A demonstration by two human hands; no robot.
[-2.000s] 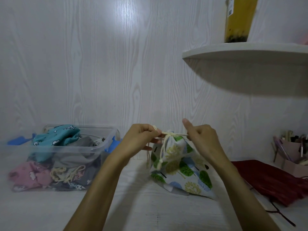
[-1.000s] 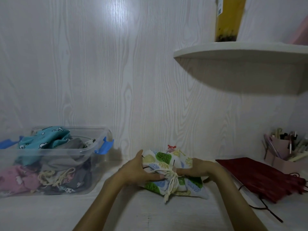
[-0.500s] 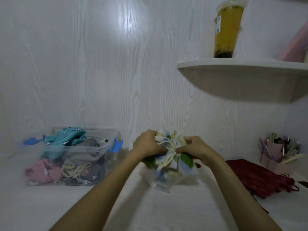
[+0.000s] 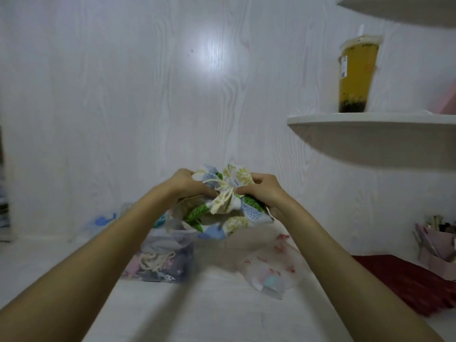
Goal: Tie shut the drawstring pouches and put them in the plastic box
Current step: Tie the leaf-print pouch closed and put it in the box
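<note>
I hold a tree-print drawstring pouch [image 4: 229, 213] in the air between both hands, its cream cord knotted at the gathered neck. My left hand [image 4: 187, 186] grips its left side and my right hand [image 4: 261, 191] grips its right side. The pouch hangs above the near right corner of the clear plastic box [image 4: 160, 262], which holds several pouches and is partly hidden behind my left forearm. A white pouch with red marks [image 4: 269, 265] lies flat on the table below my right hand.
A dark red cloth [image 4: 407, 285] lies on the table at the right. A pink holder with pens [image 4: 439, 245] stands at the far right. A white wall shelf [image 4: 370, 129] carries a cup of yellow drink [image 4: 356, 75].
The pouch was tied, pressed on the table, then lifted in both hands and carried left over the box. The view has tilted up and is blurred by motion.
</note>
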